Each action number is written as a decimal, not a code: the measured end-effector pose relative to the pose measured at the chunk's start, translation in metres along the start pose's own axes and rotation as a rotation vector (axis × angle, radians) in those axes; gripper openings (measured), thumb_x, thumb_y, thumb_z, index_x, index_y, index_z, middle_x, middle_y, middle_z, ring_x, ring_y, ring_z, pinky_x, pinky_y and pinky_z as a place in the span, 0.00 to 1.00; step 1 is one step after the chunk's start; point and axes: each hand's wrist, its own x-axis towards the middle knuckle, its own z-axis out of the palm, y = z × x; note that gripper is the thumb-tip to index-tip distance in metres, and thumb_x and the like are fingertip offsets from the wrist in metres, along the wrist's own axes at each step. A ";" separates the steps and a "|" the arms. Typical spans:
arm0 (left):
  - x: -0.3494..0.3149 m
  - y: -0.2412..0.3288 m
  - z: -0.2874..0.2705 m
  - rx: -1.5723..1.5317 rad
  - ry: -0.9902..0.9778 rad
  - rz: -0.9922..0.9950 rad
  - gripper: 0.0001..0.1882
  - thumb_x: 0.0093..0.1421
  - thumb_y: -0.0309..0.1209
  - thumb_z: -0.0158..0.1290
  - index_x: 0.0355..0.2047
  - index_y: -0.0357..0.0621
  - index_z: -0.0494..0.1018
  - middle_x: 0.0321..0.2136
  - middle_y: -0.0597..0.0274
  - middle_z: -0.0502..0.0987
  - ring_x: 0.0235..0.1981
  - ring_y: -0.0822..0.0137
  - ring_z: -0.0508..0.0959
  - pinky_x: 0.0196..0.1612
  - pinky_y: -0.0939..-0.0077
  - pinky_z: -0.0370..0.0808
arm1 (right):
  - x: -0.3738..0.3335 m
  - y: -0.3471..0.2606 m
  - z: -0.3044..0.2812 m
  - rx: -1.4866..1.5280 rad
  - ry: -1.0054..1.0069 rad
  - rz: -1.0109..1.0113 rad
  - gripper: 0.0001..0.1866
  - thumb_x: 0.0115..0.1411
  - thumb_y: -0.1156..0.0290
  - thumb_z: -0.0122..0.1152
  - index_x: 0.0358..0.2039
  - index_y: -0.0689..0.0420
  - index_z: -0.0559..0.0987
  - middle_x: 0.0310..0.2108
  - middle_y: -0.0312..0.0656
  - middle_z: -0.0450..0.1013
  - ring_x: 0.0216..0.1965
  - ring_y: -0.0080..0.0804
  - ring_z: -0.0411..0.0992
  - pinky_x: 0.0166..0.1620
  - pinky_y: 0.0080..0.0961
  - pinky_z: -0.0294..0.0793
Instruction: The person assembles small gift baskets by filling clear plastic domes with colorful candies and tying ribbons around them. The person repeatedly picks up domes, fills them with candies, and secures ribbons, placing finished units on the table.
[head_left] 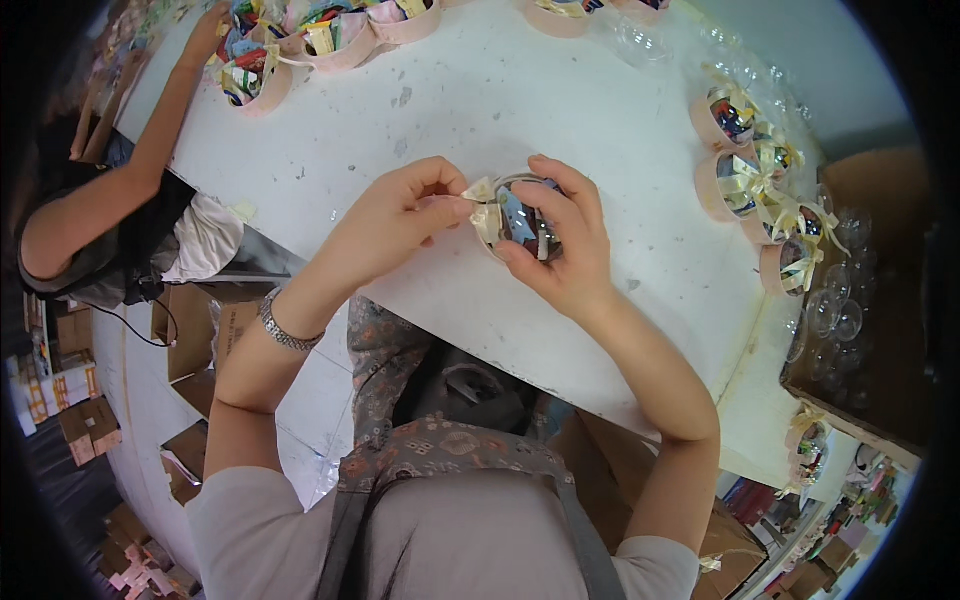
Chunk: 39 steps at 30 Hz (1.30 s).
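A small round gift box (521, 222) sits just above the white table in front of me, with colourful wrapped pieces showing at its top. My right hand (578, 240) grips it from the right, thumb on the near side and fingers over the far rim. On the box's left side is a shiny cream ribbon (485, 217), looped like a bow. The thumb and forefinger of my left hand (405, 212) pinch this ribbon. My fingers partly hide the box's wall.
Several pink round boxes with cream bows (738, 185) line the table's right side, by clear plastic domes (838, 315) and a cardboard box (880, 200). Filled boxes without visible bows (262, 95) stand far left, where a co-worker's arm (150, 165) reaches in.
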 end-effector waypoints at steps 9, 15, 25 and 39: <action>0.005 -0.041 0.006 -0.883 -0.156 -0.012 0.12 0.64 0.36 0.53 0.44 0.44 0.72 0.32 0.69 0.75 0.27 0.82 0.70 0.27 0.87 0.67 | 0.005 -0.008 0.003 0.017 -0.057 0.025 0.28 0.44 0.71 0.73 0.48 0.54 0.76 0.53 0.47 0.65 0.53 0.45 0.65 0.50 0.35 0.71; 0.004 -0.023 -0.012 -0.243 -0.238 -0.198 0.13 0.62 0.34 0.54 0.43 0.39 0.72 0.31 0.67 0.76 0.19 0.82 0.68 0.22 0.88 0.64 | 0.005 -0.008 0.007 -0.016 -0.057 -0.019 0.29 0.42 0.70 0.74 0.48 0.53 0.76 0.53 0.46 0.66 0.52 0.45 0.66 0.50 0.36 0.72; 0.002 -0.022 0.002 -0.852 -0.188 0.018 0.13 0.61 0.28 0.54 0.45 0.36 0.73 0.40 0.63 0.76 0.41 0.74 0.74 0.46 0.75 0.71 | 0.007 -0.016 0.006 -0.148 -0.156 -0.010 0.30 0.40 0.70 0.74 0.48 0.52 0.76 0.51 0.44 0.66 0.55 0.48 0.65 0.52 0.39 0.71; 0.003 0.028 0.001 0.485 0.074 0.435 0.33 0.45 0.28 0.67 0.51 0.39 0.65 0.54 0.57 0.68 0.50 0.60 0.73 0.55 0.71 0.69 | 0.049 -0.010 -0.023 0.221 -0.448 0.438 0.46 0.39 0.66 0.80 0.58 0.57 0.64 0.57 0.53 0.63 0.60 0.49 0.62 0.57 0.37 0.67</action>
